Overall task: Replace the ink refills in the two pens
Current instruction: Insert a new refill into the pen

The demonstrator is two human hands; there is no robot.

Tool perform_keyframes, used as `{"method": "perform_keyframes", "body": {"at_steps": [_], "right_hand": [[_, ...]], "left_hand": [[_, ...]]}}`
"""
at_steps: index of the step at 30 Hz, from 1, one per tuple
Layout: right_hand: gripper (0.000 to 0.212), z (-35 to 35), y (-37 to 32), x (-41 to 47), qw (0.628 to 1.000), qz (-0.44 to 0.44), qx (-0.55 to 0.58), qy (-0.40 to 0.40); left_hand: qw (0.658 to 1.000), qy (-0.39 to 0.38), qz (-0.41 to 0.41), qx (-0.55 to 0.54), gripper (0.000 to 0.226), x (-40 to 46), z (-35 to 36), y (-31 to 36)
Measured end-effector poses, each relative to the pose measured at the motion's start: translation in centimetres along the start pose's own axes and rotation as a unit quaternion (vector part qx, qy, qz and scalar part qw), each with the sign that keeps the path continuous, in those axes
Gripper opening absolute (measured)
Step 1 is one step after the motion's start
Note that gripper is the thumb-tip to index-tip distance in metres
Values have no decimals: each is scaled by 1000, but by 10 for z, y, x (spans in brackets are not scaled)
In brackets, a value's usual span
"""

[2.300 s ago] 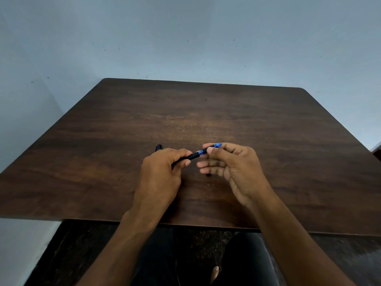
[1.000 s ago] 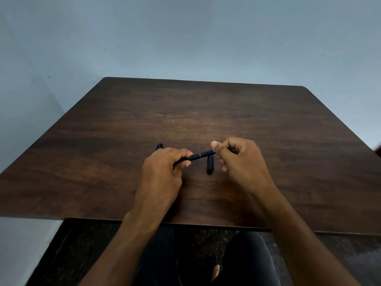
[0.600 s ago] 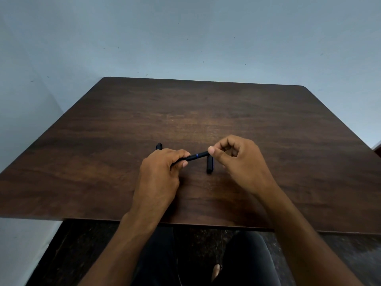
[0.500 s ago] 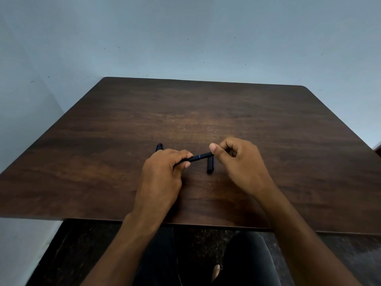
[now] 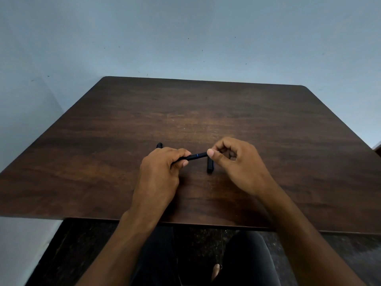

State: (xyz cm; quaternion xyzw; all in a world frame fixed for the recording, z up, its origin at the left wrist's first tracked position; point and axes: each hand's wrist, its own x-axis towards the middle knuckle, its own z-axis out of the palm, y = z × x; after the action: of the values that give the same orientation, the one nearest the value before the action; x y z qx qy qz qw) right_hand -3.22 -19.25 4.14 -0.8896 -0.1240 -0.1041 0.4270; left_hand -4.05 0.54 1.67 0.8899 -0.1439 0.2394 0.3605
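A dark pen (image 5: 195,156) with a thin blue ring is held level just above the table. My left hand (image 5: 159,174) grips its left part, fingers curled round the barrel. My right hand (image 5: 237,162) pinches the pen's right end between thumb and curled fingers. A short black pen piece (image 5: 210,167) lies on the table just under and behind my right thumb. The tip of another black pen (image 5: 159,145) sticks out beyond my left hand; the rest of it is hidden.
The dark wooden table (image 5: 206,112) stands against a pale blue wall, with its near edge close to my body. My legs in dark trousers show below the edge.
The blue section at the pen's right end has gone into the barrel; only a thin blue ring shows now. My right hand has closed in on the pen's end. The left hand stayed put.
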Motion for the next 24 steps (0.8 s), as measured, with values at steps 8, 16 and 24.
{"method": "perform_keyframes", "body": {"at_steps": [8,16,24], "right_hand": [[46,3,1,1,1000,14,21,7],[19,3,4,1,1000,-25,-11,-11],[35,5,2,0,999,-26,-4,-29]], "left_hand": [[1000,6,4,-17,25,0,1,2],[1000,9,7,-1,23,0,0,0],[1000,15,11,11,23,-1,-1,2]]}}
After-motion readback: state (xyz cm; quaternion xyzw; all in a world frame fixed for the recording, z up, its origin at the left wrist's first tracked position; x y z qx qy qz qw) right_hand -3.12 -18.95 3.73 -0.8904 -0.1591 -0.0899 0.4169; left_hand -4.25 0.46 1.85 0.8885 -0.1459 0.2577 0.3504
